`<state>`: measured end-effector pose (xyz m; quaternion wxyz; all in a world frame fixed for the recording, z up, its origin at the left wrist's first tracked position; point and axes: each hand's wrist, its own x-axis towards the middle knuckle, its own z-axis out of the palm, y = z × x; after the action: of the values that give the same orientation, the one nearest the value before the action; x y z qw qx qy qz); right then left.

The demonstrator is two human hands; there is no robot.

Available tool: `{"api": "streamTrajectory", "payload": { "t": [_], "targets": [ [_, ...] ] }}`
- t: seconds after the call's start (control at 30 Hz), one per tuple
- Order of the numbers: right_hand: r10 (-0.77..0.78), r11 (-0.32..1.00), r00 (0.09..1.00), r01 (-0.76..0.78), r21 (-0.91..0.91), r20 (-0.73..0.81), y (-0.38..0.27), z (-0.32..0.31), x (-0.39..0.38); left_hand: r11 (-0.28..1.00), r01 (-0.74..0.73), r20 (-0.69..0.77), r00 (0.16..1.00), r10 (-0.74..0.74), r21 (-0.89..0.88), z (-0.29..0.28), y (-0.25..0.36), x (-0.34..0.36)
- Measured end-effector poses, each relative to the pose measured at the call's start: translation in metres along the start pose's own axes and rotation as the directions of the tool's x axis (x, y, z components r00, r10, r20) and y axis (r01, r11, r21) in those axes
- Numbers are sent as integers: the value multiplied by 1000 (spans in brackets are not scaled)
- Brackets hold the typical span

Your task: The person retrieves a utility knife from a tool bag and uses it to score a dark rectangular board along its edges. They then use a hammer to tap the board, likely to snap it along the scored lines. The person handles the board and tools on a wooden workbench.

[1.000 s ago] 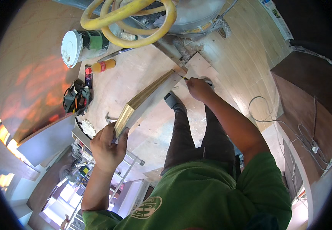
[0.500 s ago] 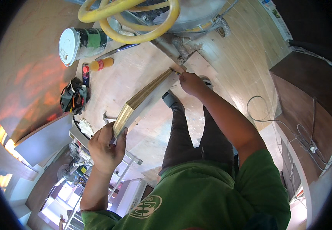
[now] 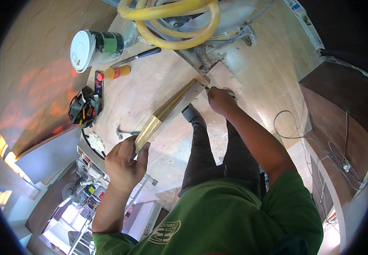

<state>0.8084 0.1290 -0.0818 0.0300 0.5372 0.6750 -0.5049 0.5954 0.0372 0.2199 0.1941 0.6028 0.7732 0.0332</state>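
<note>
My left hand [image 3: 126,163] is closed around the near end of a long, narrow board [image 3: 173,104] with a gold-coloured, wood-grained face that bends at an angle partway along. The board slants away to the right above a pale worktop [image 3: 137,85]. At its far end my right hand [image 3: 221,100] is closed on a small, thin tool [image 3: 204,86] with a bit of yellow on it. The tool's tip lies at or close to the board's end; contact cannot be made out. Fingers hide most of its handle. A hammer [image 3: 120,131] rests just beyond my left hand, its handle partly covered.
Around the worktop's far left stand a lidded bucket [image 3: 107,46], an orange drink bottle [image 3: 116,72], a long blue-handled tool [image 3: 148,53], a phone-like dark slab [image 3: 99,83] and a tool bag [image 3: 84,106]. A coiled yellow hose [image 3: 179,44] lies beyond. Cables [image 3: 316,140] trail at right.
Both hands and the board have shifted a little to the right in view, and the board has tilted so less of its pale side shows. More of the hammer is visible.
</note>
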Motion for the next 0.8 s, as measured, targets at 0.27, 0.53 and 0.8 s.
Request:
{"api": "streamTrajectory", "payload": {
  "t": [0.27, 0.53, 0.8],
  "targets": [
    [7, 997, 999, -9, 73, 37, 3, 8, 20, 1000, -20, 6, 1000, 20, -6, -2, 2, 3],
    [-69, 998, 997, 69, 2, -31, 13, 13, 23, 999, -34, 0, 999, 34, -16, 0, -2, 2],
    [-81, 997, 997, 81, -8, 15, 11, 7, 24, 1000, -25, -8, 1000, 25, -3, -1, 5, 2]
  ]
}}
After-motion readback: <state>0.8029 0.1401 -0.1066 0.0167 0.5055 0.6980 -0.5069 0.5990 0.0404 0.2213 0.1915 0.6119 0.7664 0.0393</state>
